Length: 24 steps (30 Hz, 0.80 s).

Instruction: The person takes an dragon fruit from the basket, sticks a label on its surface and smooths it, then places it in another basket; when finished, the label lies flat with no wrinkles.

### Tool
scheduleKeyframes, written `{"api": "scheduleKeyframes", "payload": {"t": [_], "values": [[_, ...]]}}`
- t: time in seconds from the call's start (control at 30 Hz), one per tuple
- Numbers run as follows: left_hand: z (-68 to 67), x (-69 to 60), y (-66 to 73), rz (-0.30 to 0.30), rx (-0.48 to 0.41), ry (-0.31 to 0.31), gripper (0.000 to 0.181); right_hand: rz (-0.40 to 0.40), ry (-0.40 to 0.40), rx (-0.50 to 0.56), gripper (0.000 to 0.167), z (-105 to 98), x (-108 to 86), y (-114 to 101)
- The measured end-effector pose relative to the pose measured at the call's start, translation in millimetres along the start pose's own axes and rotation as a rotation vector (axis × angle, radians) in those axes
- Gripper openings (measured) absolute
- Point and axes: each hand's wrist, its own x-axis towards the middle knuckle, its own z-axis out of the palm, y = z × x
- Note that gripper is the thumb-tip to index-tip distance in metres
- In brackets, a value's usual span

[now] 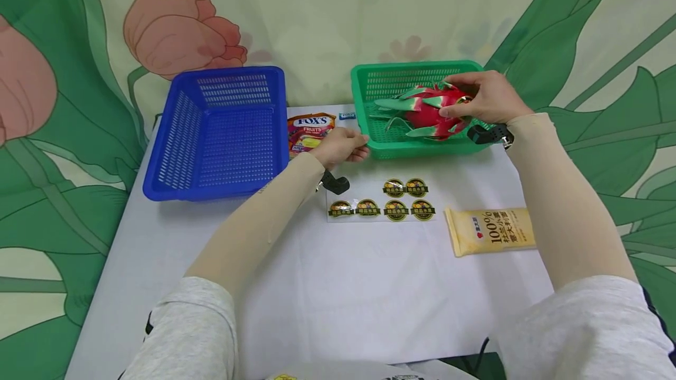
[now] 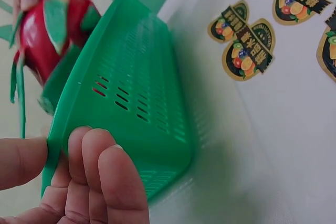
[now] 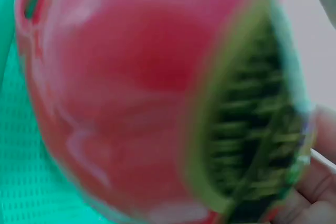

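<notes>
My right hand [image 1: 490, 98] grips a red dragon fruit [image 1: 424, 115] with green-tipped scales, over the green basket [image 1: 404, 150] at the right back. Up close in the right wrist view, the dragon fruit [image 3: 142, 77] is blurred and carries a dark, gold-edged sticker [image 3: 247, 135]. At the basket's near left corner, my left hand [image 1: 340, 146] pinches the rim. The left wrist view has the thumb on one side of the green rim [image 2: 79, 82] and curled fingers on the other. Whether the fruit touches the basket floor cannot be told.
A blue basket [image 1: 240, 151] stands at the left. Beside it lies a Fox's candy bag [image 1: 306, 128], partly behind my left hand. A clear sheet with several round fruit stickers [image 1: 396, 210] lies in front of the green basket. A yellow pasta packet [image 1: 488, 231] is at the right, partly under my forearm.
</notes>
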Motion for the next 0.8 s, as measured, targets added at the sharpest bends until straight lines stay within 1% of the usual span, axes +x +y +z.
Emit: {"api": "scheduleKeyframes", "payload": {"t": [0.1, 0.23, 0.33, 0.43, 0.57, 0.67, 0.77, 0.8], "values": [[1.3, 0.4, 0.3, 0.004, 0.005, 0.001, 0.034, 0.002, -0.023, -0.009, 0.081, 4, 6.5, 3], [2.5, 1.0, 0.0, -0.002, 0.001, -0.003, 0.034, 0.005, -0.076, -0.002, 0.085, 17, 12.8, 10], [4.0, 0.7, -0.6, -0.004, 0.003, -0.009, 0.034, 0.01, -0.083, 0.004, 0.085, 28, 14.2, 16], [5.3, -0.3, -2.1, -0.002, 0.007, -0.009, 0.034, 0.0, -0.084, -0.02, 0.082, 41, 14.6, 19], [3.6, -3.2, -3.8, 0.002, 0.01, 0.01, 0.033, -0.016, -0.105, -0.043, 0.081, 56, 17.7, 19], [1.6, -3.9, -3.7, 0.015, 0.015, 0.019, 0.032, -0.004, -0.107, -0.039, 0.083, 60, 18.6, 18], [-0.4, -4.8, -3.4, 0.037, 0.048, 0.033, 0.034, 0.009, -0.118, -0.045, 0.086, 61, 18.6, 16], [-0.8, -5.3, -3.5, 0.045, 0.075, 0.043, 0.034, 0.012, -0.123, -0.051, 0.087, 61, 18.8, 15]]}}
